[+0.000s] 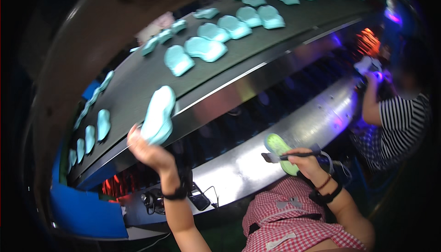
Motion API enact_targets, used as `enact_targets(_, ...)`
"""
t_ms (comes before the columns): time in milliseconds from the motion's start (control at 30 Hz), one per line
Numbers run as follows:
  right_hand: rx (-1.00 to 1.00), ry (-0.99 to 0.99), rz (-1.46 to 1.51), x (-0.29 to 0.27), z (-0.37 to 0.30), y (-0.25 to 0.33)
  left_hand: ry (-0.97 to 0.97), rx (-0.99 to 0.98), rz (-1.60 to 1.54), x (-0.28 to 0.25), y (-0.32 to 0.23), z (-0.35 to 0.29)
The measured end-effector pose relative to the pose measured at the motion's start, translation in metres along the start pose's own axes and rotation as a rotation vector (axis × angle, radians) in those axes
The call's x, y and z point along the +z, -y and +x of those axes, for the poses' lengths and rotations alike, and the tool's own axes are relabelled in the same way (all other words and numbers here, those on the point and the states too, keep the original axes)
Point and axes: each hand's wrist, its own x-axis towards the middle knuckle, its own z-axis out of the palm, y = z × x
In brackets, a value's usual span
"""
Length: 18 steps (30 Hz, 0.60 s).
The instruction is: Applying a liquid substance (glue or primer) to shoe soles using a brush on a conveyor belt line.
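My left hand [151, 153] is raised at the near edge of the conveyor belt, its fingers closed on the lower end of a pale turquoise shoe sole [159, 112]. The sole tilts upward over the belt's edge. In my right hand [305, 162] is a flat brush [271, 158] with a dark handle, its bristles pointing left. Under the brush, a yellow-green shoe sole [275, 142] lies on the shiny metal ledge [229, 171], close to my lap. My right hand partly covers that sole, so whether the fingers touch it cannot be told.
The dark conveyor belt [138, 75] carries several turquoise soles [234, 26]. A phone [198, 199] and a small black device [153, 201] with cables sit on the ledge's left part. At right, a co-worker in a striped shirt [402, 119] handles a pale item. Orange-red glows show below the belt.
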Motion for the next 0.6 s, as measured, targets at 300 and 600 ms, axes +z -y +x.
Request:
enact_targets(300, 0.079, 0.01, 0.111, -0.003, 0.015, 0.0, 0.454, -1.138, -0.829, -0.115, -0.033, -0.131)
enact_targets(600, 0.041, 0.303, -0.218, 0.043, 0.019, -0.002, 0.207, -1.429, -1.065, -0.04, 0.01, -0.241)
